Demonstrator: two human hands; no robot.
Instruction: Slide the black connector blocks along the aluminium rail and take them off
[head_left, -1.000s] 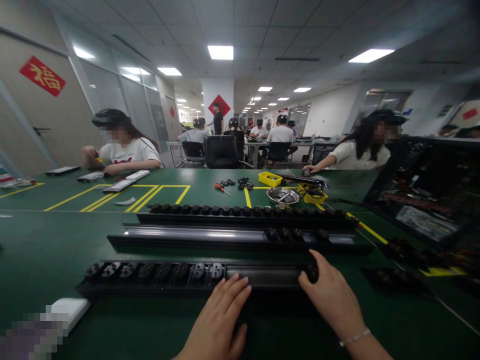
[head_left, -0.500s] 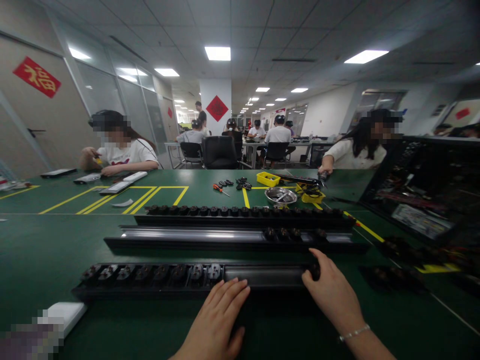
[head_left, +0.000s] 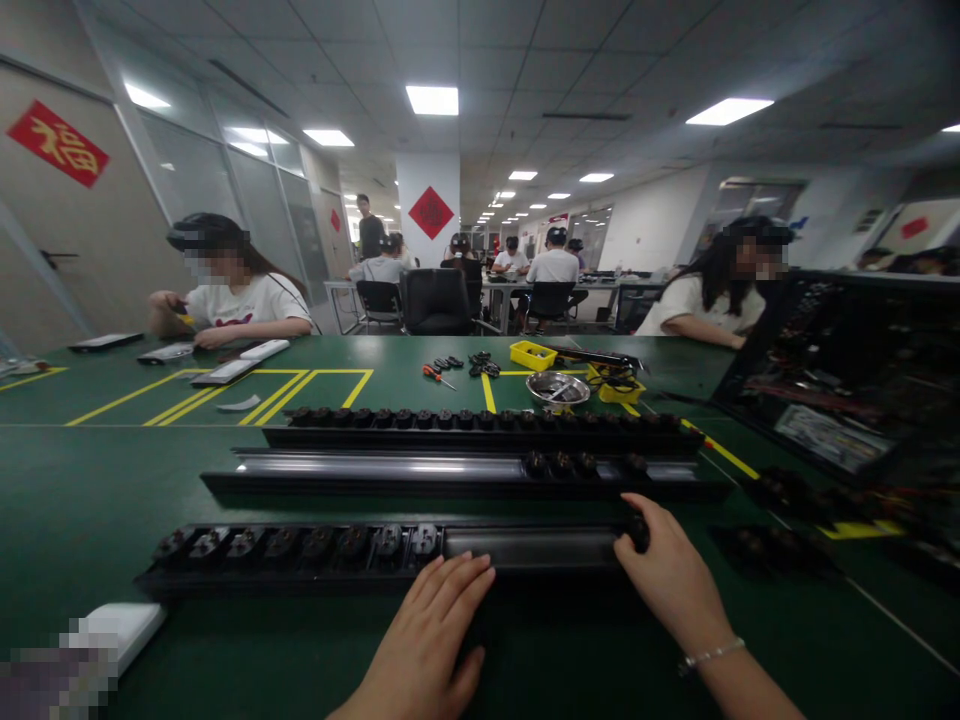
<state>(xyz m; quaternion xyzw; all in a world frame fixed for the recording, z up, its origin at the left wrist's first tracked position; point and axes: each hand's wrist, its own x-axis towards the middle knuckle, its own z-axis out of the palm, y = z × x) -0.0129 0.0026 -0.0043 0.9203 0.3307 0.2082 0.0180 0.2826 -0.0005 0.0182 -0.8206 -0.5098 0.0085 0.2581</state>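
Nearest me lies a long black power strip housing [head_left: 540, 545], with several black socket modules [head_left: 317, 543] seated along its left half and a bare channel to their right. My left hand [head_left: 431, 630] rests on the front edge near the middle, its fingers stretched out and side by side. At the right end, my right hand [head_left: 675, 575] has thumb and fingers around a black socket module [head_left: 640, 532]; the hand hides part of it. Behind is a second housing [head_left: 375, 466] holding a few modules at its right. A third strip [head_left: 450, 436], full of modules, lies farther back.
A metal bowl [head_left: 557, 387], yellow bins [head_left: 533, 355] and an orange-handled screwdriver [head_left: 437, 375] lie farther across the green table. Loose dark modules [head_left: 772, 552] sit at right, near an open black case [head_left: 825, 370]. Co-workers sit at far left and right.
The view has shifted slightly. Both my hands keep nearly the same places on the strip. The co-worker at right has drawn a hand back from the yellow bin.
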